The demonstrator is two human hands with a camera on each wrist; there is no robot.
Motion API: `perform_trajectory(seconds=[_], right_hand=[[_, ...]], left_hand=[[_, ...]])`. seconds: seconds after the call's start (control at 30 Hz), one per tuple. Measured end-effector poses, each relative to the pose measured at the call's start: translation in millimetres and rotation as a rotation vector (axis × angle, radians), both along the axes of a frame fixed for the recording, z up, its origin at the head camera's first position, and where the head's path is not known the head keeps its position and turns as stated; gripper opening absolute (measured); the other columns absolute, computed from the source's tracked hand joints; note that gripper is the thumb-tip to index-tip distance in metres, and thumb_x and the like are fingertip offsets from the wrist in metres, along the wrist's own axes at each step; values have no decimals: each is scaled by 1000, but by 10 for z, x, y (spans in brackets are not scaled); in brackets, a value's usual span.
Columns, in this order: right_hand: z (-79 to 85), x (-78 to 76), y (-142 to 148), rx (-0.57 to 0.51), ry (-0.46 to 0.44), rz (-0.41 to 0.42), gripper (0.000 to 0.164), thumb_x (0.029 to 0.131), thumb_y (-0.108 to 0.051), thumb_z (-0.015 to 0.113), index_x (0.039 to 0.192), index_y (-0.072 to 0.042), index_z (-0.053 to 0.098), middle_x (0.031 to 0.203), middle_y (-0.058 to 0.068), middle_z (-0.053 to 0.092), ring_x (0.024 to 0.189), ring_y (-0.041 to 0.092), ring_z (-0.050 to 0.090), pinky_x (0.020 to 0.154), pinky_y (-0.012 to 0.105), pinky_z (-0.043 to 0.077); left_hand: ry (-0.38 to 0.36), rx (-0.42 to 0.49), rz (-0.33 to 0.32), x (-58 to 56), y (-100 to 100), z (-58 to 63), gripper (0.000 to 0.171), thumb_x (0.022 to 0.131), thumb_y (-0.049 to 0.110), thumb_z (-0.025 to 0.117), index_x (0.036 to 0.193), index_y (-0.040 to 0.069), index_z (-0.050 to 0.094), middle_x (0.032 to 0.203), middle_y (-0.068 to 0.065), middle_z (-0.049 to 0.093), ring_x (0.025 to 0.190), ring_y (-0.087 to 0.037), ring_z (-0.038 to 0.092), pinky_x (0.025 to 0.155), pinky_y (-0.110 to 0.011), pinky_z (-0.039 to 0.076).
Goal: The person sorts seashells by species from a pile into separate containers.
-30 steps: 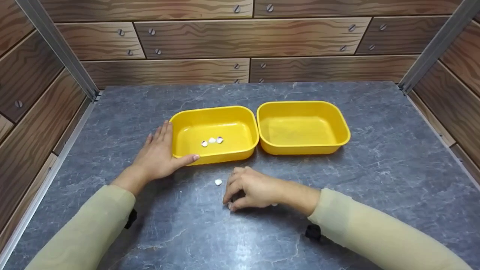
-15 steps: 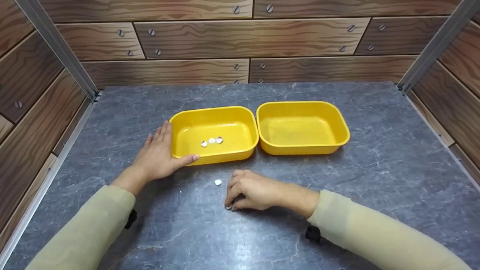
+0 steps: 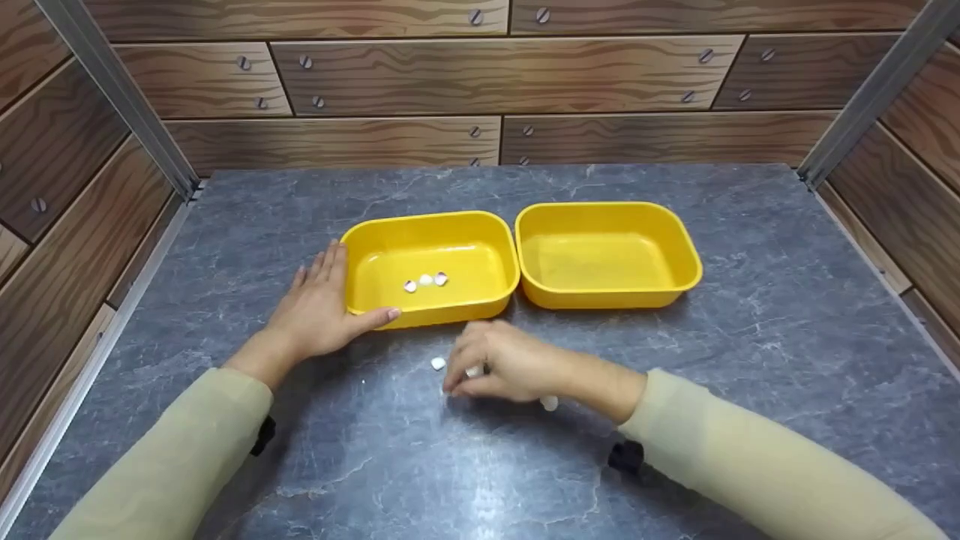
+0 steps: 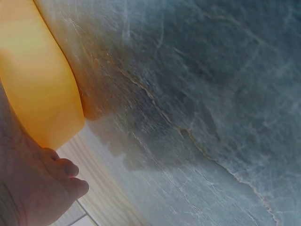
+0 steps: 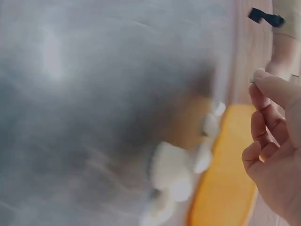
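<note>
On the left, see the left hand [image 3: 311,311] laid flat-fingered along the outside of the left tray [image 3: 450,312], thumb over the near rim: a wide grip, steadying rather than grasping. If pressed too hard there, might slide the tray or tip it, scattering the three inner shells [image 3: 426,280]. Next, near the tray, note a loose shell [image 3: 438,364], easily knocked off by a passing knuckle. Rightward, low over the tabletop [image 3: 322,465], find the right hand [image 3: 506,360] in a narrow grip, pinching one small shell [image 5: 253,80] between thumb and finger; likely to slip if squeezed off-centre, being tiny and apparently smooth. By the wrist, mind another shell [image 3: 549,403], liable to be swept aside by the forearm. Last, farther right, the right tray [image 3: 607,300], just beside the left one, rims seemingly touching.

For materials, again from the left: pale cloth on the left sleeve [image 3: 172,457]; glossy yellow, seemingly plastic trays, rectangular with rounded corners; chalky white shells, rounded, some purple-marked; dark grey marbled tabletop, pale-veined, with glare at the near side.
</note>
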State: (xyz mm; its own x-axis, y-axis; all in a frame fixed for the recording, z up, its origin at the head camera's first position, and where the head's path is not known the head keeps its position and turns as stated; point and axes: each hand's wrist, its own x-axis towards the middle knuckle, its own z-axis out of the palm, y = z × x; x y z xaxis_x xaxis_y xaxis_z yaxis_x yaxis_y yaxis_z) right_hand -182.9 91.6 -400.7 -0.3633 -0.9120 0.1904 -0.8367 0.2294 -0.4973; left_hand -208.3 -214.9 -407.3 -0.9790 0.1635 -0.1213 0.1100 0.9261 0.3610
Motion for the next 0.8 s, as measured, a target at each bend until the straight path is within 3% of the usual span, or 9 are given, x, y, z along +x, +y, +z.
perform_trajectory(seconds=[0.17, 0.4, 0.63, 0.8], right_hand=[[248, -151, -7, -52, -28, -103, 10, 95, -13, 80, 104, -14, 85, 103, -4, 78, 100, 16, 65, 91, 34, 53], [448, -505, 30, -164, -46, -293, 9, 94, -12, 82, 103, -12, 85, 103, -2, 78, 102, 21, 67, 96, 39, 52], [446, -795, 50, -147, -93, -476, 11, 98, -13, 79, 107, -12, 86, 105, -1, 79, 107, 25, 66, 101, 44, 50], [368, -912, 29, -116, -113, -552, 12, 98, -16, 79, 108, -13, 86, 106, -1, 79, 111, 23, 66, 106, 41, 47]], left_hand=[[2, 3, 5, -12, -2, -12, 131, 91, 83, 56, 167, -4, -8, 176, -22, -4, 162, -40, 4, 129, -59, 0], [1, -3, 1, -15, -4, -13, 131, 91, 83, 55, 167, -4, -6, 176, -22, -4, 162, -40, 4, 129, -59, 0], [-12, -9, 5, -7, -5, -2, 131, 91, 84, 54, 167, -2, -7, 176, -22, -6, 162, -40, 2, 129, -58, -1], [-13, -6, 4, 1, -7, 1, 131, 91, 84, 54, 167, -2, -8, 176, -20, -7, 163, -39, 2, 129, -58, -1]])
